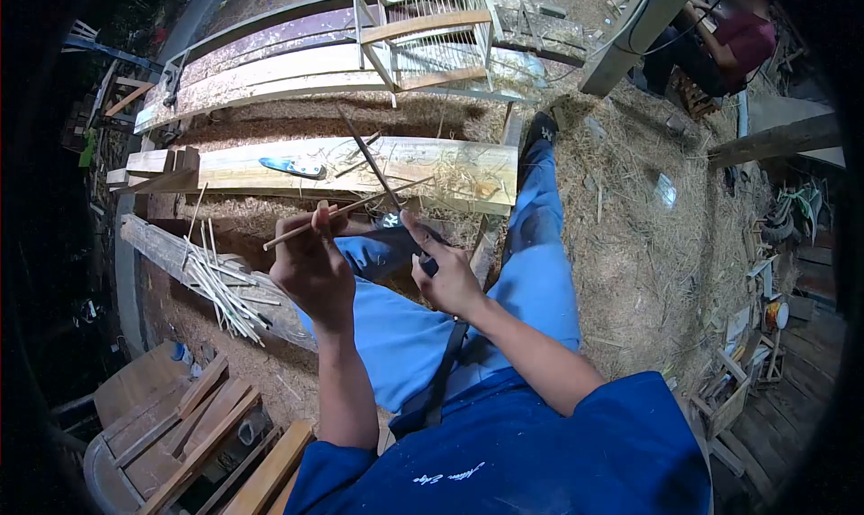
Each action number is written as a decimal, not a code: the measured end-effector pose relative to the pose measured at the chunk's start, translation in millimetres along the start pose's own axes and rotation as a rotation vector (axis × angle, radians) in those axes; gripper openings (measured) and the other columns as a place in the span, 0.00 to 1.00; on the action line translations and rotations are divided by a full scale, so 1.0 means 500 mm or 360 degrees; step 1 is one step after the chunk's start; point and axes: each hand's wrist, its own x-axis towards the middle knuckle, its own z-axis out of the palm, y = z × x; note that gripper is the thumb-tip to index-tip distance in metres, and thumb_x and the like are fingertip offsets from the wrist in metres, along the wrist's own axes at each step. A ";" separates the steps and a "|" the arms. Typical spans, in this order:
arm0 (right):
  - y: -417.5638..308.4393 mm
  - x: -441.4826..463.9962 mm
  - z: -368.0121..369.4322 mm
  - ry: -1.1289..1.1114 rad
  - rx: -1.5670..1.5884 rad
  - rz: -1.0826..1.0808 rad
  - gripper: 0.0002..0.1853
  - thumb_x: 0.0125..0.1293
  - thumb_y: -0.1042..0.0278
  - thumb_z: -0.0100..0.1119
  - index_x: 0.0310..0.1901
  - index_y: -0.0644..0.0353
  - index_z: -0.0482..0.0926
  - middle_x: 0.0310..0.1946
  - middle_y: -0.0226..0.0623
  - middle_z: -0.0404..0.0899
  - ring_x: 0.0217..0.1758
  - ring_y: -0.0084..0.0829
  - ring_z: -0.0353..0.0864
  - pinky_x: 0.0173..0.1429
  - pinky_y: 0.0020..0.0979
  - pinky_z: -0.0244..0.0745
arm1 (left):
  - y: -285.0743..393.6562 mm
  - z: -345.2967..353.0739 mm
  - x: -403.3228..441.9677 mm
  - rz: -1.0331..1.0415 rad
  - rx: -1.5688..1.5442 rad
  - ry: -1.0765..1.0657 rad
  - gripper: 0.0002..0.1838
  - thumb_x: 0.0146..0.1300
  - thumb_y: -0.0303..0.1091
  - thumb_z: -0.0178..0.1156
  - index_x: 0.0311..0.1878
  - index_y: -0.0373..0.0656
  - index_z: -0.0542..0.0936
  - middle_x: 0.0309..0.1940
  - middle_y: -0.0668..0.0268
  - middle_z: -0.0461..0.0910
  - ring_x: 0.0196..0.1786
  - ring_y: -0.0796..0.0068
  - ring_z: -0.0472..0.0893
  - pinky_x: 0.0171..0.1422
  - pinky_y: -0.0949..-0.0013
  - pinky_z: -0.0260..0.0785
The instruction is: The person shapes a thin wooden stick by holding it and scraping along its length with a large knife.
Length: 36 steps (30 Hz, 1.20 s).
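Note:
Thumb and fingers of my left hand point(315, 267) are closed round a thin, pale wooden stick point(346, 211), which slants up to the right in front of me. My right hand point(441, 276) grips the dark handle of a knife point(369, 159) with a long, narrow blade that points up and to the left. Blade and stick cross just above my right hand; I cannot tell whether they touch. Beyond them, a pale wooden plank point(351, 162) carries shavings and a blue object point(292, 167) with a whitish end.
A bundle of thin sticks point(227, 290) lies on a weathered beam point(162, 245) at left. Farther off, a slatted wooden frame point(427, 29) rests on boards. Another person point(729, 51) sits at upper right behind a post point(630, 38). Shavings cover the ground point(639, 263).

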 end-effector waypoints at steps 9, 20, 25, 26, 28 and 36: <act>0.043 0.010 -0.020 0.0206 -0.0107 0.0148 0.45 0.62 0.81 0.57 0.79 0.37 0.57 0.66 0.50 0.74 0.54 0.44 0.84 0.59 0.38 0.79 | -0.009 -0.018 0.020 -0.0134 -0.0016 -0.0140 0.09 0.74 0.26 0.59 0.35 0.35 0.76 0.28 0.59 0.87 0.32 0.78 0.87 0.38 0.76 0.77; 0.011 0.004 0.008 0.0050 -0.0019 -0.0068 0.41 0.65 0.76 0.55 0.78 0.34 0.58 0.55 0.56 0.82 0.45 0.53 0.87 0.43 0.41 0.82 | -0.023 -0.012 0.018 -0.0240 -0.0063 -0.0049 0.13 0.75 0.29 0.58 0.32 0.34 0.75 0.25 0.59 0.86 0.28 0.78 0.86 0.35 0.75 0.76; -0.031 0.001 0.014 0.0003 -0.0053 0.0117 0.45 0.63 0.78 0.57 0.79 0.29 0.55 0.41 0.59 0.82 0.36 0.55 0.85 0.42 0.45 0.80 | -0.058 -0.031 0.018 -0.0208 0.0001 0.0036 0.12 0.75 0.29 0.58 0.32 0.34 0.76 0.26 0.59 0.86 0.28 0.77 0.85 0.34 0.74 0.75; -0.029 0.001 0.017 0.0088 0.0003 -0.0026 0.46 0.63 0.78 0.58 0.78 0.26 0.54 0.30 0.61 0.81 0.31 0.55 0.84 0.39 0.48 0.78 | -0.062 -0.032 0.017 -0.0163 0.0068 0.0012 0.12 0.75 0.29 0.58 0.33 0.34 0.76 0.26 0.59 0.86 0.29 0.77 0.85 0.33 0.73 0.75; -0.049 0.003 0.004 0.0024 -0.0035 -0.0070 0.47 0.62 0.78 0.58 0.79 0.27 0.54 0.32 0.60 0.81 0.32 0.56 0.83 0.41 0.49 0.78 | -0.036 -0.013 0.007 -0.0230 -0.0147 0.0017 0.12 0.75 0.30 0.59 0.33 0.35 0.76 0.26 0.58 0.87 0.28 0.75 0.86 0.34 0.72 0.76; 0.026 0.001 -0.026 0.0085 0.0022 0.0197 0.45 0.63 0.83 0.54 0.79 0.34 0.57 0.65 0.52 0.76 0.65 0.47 0.79 0.67 0.36 0.74 | -0.010 -0.005 0.016 -0.0095 0.0179 -0.0083 0.10 0.75 0.29 0.57 0.36 0.36 0.75 0.26 0.59 0.86 0.30 0.77 0.86 0.34 0.75 0.76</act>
